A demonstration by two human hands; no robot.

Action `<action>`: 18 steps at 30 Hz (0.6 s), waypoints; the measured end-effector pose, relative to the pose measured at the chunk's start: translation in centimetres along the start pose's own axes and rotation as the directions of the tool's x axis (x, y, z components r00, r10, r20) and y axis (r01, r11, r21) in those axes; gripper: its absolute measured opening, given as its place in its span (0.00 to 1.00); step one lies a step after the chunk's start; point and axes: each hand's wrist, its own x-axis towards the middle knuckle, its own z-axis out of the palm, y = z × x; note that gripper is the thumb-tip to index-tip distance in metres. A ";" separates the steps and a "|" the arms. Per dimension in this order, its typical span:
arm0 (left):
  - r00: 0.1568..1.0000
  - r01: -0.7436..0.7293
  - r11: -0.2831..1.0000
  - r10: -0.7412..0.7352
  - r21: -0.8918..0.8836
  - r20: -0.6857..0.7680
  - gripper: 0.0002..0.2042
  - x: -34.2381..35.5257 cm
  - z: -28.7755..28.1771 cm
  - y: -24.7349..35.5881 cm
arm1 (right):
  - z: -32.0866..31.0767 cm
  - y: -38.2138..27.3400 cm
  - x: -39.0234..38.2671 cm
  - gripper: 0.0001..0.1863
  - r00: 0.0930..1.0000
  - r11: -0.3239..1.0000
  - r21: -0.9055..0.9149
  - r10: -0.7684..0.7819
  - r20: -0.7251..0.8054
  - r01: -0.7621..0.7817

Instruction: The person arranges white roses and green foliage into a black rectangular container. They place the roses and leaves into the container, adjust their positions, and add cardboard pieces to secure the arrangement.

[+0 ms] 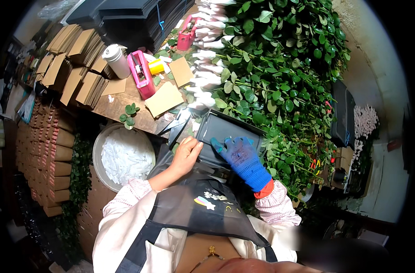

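We grip the left rim of the shallow, black, rectangular plastic tray (213, 126) at twelve o'clock with our bare left hand (186, 154), apparently steadying it; our blue-gloved right hand (241, 157) spreads, unclenched, over it. Leafy green stems (273, 86) lie at one o'clock, presumably for easy reach.

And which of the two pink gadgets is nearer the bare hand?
The pink gadget beside the white lidded cup; the other gadget sits farther from the left hand, near the white wrappings.

Bucket (97, 159) left of tray (222, 129)
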 end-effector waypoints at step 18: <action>0.961 0.101 0.707 -0.252 0.699 0.116 0.41 2.8 -5.6 -6.7 | 0.6 -4.1 -0.9 0.33 0.954 0.964 0.083 0.233 0.189 -0.252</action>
